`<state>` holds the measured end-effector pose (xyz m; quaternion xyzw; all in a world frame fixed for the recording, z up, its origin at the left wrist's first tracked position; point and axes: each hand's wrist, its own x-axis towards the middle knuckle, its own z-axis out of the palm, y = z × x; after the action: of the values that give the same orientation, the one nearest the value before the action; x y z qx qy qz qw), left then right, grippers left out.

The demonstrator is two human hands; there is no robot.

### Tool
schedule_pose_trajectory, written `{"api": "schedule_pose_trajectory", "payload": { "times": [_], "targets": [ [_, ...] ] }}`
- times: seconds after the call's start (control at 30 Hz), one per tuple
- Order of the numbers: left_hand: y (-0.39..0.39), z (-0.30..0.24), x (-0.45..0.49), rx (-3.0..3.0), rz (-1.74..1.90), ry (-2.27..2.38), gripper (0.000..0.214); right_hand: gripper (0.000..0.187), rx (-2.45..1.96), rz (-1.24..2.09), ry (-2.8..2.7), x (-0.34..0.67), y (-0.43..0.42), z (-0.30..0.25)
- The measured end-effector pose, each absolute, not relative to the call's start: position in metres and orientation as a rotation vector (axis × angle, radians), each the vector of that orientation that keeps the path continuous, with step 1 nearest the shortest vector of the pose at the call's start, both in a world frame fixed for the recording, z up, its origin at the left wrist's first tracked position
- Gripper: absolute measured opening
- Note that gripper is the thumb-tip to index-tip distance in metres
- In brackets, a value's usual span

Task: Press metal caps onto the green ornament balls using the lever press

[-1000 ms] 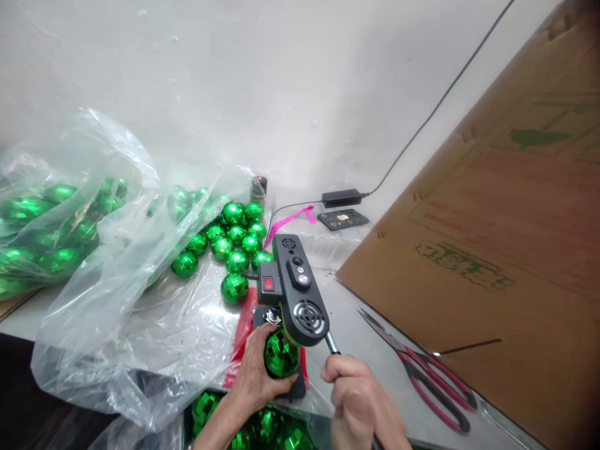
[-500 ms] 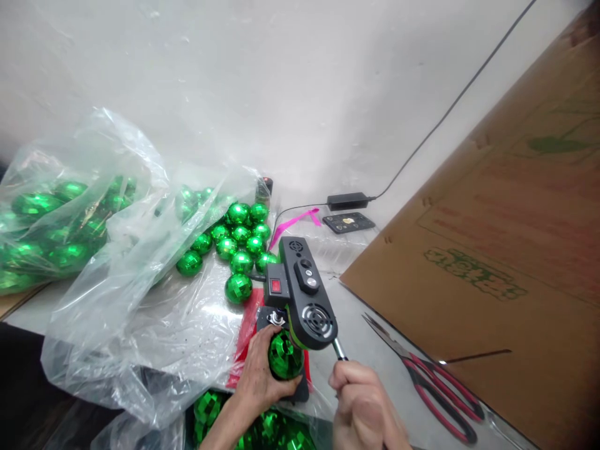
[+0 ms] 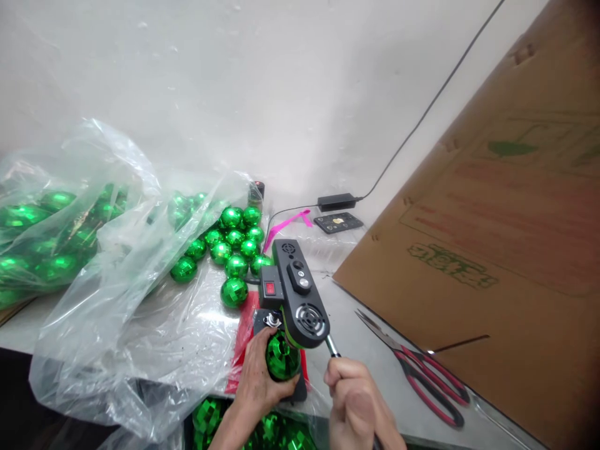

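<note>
My left hand (image 3: 259, 381) is wrapped around a shiny green faceted ball (image 3: 282, 357), a Christmas bauble by its look. It holds the ball against the front end of a black machine (image 3: 304, 294) with round vents and a red switch (image 3: 270, 288). Closed in a fist, my right hand (image 3: 354, 400) grips the metal lever (image 3: 332, 345) that sticks out from the machine's right side. Part of the lever is hidden inside that fist. Red sheet material (image 3: 244, 350) lies under the machine's base.
Several green balls (image 3: 235, 265) lie left of the machine, partly under clear plastic (image 3: 117, 300); more fill a bag at far left and a space below the table edge. Red-handled scissors (image 3: 431, 381), a cardboard box (image 3: 469, 237), a dark phone-like slab (image 3: 338, 223) and a power adapter (image 3: 336, 202) stand around.
The whole view has shifted slightly, so things sit a little further left. Both hands keep their holds on the ball and the lever.
</note>
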<state>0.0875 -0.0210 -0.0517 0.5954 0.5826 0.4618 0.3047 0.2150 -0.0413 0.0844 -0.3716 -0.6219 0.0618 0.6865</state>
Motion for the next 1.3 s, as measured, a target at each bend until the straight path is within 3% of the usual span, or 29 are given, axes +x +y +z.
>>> {"api": "schedule_pose_trajectory", "payload": {
  "times": [0.97,1.3],
  "targets": [
    [-0.021,-0.067,0.093,1.568,1.250,1.590,0.082,0.051,-0.887,0.063,-1.207,0.202,-0.035,0.092],
    [-0.020,-0.074,0.099,1.547,1.270,1.579,0.088,0.049,-0.782,-0.011,-1.221,0.201,-0.030,0.062]
  ]
}}
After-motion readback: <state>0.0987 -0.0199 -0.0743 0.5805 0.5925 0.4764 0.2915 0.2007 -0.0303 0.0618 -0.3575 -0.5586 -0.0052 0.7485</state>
